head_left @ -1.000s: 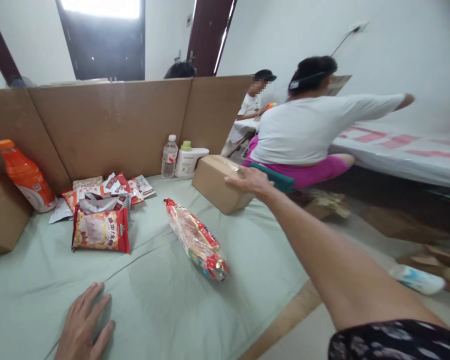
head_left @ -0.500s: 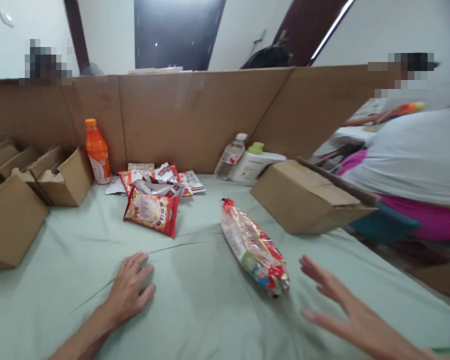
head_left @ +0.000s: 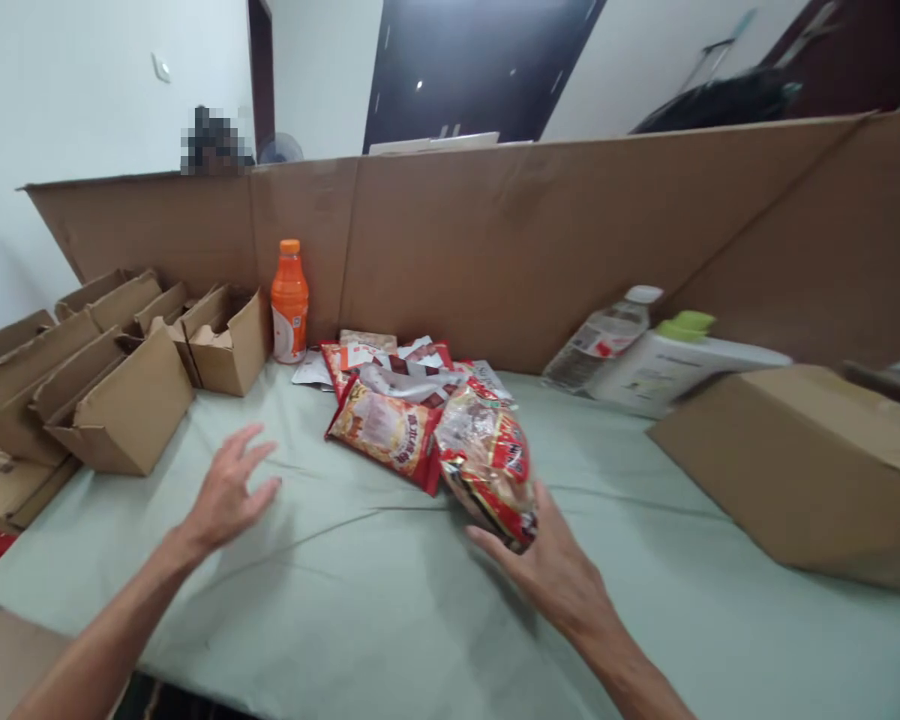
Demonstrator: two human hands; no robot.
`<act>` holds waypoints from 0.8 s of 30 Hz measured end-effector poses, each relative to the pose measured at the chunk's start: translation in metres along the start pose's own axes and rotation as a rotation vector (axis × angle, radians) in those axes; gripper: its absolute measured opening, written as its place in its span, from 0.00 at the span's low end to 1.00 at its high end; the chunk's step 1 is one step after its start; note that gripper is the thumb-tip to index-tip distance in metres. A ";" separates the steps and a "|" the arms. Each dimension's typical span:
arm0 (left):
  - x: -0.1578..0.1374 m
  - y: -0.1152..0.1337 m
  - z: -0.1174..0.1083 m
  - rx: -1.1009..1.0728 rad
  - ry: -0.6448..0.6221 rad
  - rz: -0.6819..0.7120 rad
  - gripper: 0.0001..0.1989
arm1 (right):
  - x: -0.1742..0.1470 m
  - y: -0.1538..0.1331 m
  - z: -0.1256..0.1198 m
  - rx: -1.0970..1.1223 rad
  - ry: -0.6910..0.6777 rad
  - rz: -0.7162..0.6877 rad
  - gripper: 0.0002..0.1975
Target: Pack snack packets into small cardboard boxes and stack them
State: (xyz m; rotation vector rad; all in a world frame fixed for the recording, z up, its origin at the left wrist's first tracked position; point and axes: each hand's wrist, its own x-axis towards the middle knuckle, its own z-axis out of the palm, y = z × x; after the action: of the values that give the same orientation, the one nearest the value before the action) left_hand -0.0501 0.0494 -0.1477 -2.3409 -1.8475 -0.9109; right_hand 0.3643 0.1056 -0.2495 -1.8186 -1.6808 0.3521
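Note:
My right hand point(head_left: 551, 565) is closed around the near end of a clear and red plastic food packet point(head_left: 487, 455); its contents are hard to make out. The packet's far end overlaps the pile of snack packets point(head_left: 412, 375). Just left of it lies a red and yellow snack packet point(head_left: 382, 428), at the front of that pile. Fingers apart and holding nothing, my left hand point(head_left: 229, 490) hovers over the pale green cloth point(head_left: 307, 600), nearest to the small cardboard boxes on the left.
Several open cardboard boxes point(head_left: 131, 405) stand at the left, beside an orange bottle point(head_left: 290, 305). A clear water bottle point(head_left: 607, 335) and a white bottle with a green cap point(head_left: 690, 365) lean at the back right. A larger carton point(head_left: 787, 450) sits nearby, and a cardboard wall point(head_left: 532, 230) runs behind.
My right hand has taken hold of the clear and red food packet and brought it left to the snack pile. My left hand has lifted off the cloth. The view has swung left.

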 end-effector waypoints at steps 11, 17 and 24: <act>0.206 -0.094 -0.030 0.124 0.098 -0.337 0.27 | -0.015 -0.014 0.025 0.009 0.159 0.060 0.60; 0.198 -0.078 -0.032 0.114 0.063 -0.420 0.16 | -0.015 -0.005 0.030 0.010 0.175 0.156 0.53; 0.034 -0.029 -0.104 -0.028 0.105 -0.287 0.16 | -0.017 -0.020 0.019 0.131 0.144 0.184 0.48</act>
State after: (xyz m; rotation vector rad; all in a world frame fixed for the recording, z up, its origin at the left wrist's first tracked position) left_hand -0.1158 0.0499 -0.0560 -2.0296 -2.1755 -1.0677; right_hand 0.3350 0.0943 -0.2561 -1.8586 -1.3658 0.3895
